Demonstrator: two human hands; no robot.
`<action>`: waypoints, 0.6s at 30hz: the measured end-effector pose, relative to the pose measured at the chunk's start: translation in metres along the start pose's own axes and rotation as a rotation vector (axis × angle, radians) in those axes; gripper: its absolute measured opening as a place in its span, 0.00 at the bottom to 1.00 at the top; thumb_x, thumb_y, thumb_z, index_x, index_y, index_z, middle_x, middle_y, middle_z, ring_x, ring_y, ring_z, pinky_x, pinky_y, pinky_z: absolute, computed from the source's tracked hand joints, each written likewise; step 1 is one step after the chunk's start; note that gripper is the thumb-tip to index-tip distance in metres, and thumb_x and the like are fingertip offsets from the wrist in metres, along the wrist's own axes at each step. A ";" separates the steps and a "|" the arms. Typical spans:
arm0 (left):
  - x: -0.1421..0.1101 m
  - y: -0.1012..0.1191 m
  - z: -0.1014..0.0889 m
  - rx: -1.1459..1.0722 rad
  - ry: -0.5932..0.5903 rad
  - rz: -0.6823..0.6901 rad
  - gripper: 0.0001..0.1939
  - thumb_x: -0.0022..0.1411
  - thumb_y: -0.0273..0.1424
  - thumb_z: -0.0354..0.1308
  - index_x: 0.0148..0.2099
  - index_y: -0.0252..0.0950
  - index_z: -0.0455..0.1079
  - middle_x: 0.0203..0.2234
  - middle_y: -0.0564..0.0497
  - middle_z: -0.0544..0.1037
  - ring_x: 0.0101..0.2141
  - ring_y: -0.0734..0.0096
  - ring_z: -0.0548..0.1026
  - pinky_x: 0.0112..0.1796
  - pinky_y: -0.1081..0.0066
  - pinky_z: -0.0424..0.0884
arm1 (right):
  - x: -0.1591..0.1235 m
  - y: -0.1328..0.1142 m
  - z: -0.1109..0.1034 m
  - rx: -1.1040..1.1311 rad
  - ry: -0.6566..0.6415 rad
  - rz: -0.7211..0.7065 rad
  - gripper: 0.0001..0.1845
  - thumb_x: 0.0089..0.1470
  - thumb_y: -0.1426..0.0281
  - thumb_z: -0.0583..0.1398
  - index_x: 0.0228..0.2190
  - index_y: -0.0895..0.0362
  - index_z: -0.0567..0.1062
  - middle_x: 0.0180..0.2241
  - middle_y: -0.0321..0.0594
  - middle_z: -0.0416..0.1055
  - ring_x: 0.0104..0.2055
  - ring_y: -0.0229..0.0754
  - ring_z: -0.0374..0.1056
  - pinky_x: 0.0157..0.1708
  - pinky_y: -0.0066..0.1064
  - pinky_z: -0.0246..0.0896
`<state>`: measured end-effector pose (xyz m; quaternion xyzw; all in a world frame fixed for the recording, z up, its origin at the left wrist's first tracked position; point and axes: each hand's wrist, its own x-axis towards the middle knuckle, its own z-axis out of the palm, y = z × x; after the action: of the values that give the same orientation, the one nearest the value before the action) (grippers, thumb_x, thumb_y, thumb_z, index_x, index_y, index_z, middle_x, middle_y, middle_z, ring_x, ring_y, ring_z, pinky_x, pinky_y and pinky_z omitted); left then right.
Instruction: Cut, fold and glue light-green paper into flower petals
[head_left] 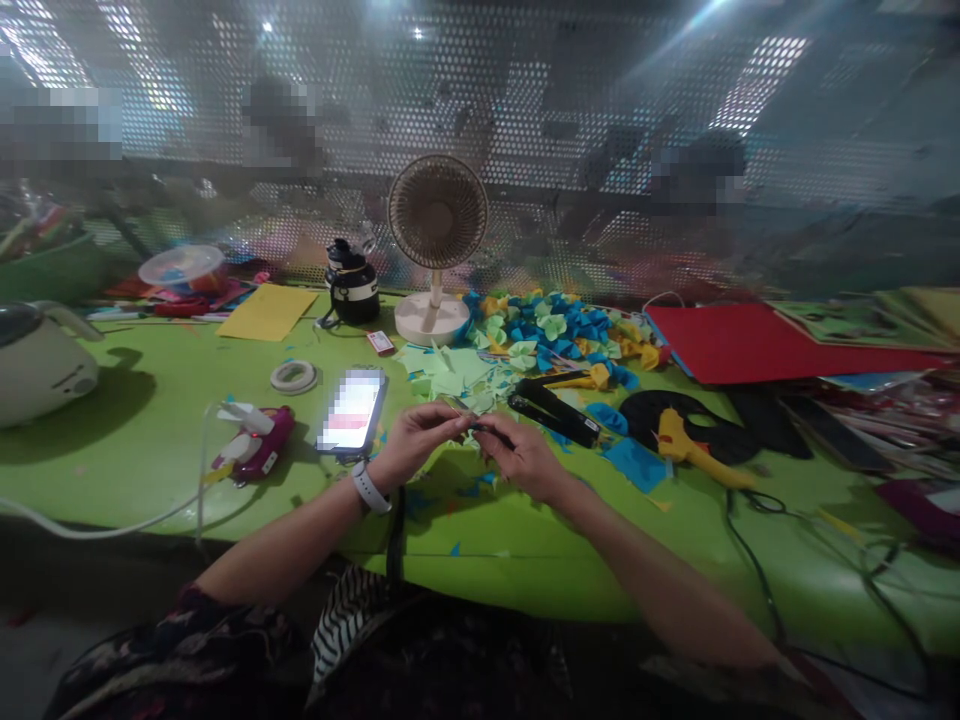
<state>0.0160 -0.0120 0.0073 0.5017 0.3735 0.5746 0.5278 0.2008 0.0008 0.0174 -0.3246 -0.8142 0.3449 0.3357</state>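
My left hand (421,440), with a watch (370,487) on its wrist, pinches with thumb and forefinger over the front of the table. Fingertips of my right hand (523,458) meet it from the other side, also closed. Between them is something small and dark, too hidden to name. Just beyond the hands lie pale green paper pieces (450,370) and a black stapler (555,410). Left of my left hand rests a phone (351,412) with a lit screen. Blue paper pieces (634,463) are to the right of my right hand.
Folded paper flowers (551,328) are heaped beside a fan (437,215). A yellow glue gun (694,450) lies at right near red sheets (757,345). On the left are a tape roll (293,376), a purple power strip (262,445) with cables and a kettle (45,360).
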 end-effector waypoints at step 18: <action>0.000 0.002 0.002 -0.013 0.044 -0.014 0.14 0.42 0.37 0.72 0.24 0.33 0.74 0.18 0.53 0.76 0.21 0.78 0.70 0.24 0.76 0.68 | -0.003 0.007 0.006 -0.125 0.026 -0.055 0.13 0.60 0.62 0.56 0.42 0.55 0.72 0.32 0.41 0.74 0.33 0.41 0.70 0.34 0.33 0.65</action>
<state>0.0173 -0.0123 0.0097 0.4829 0.3848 0.5844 0.5265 0.1999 0.0003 0.0077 -0.3266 -0.8384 0.2800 0.3347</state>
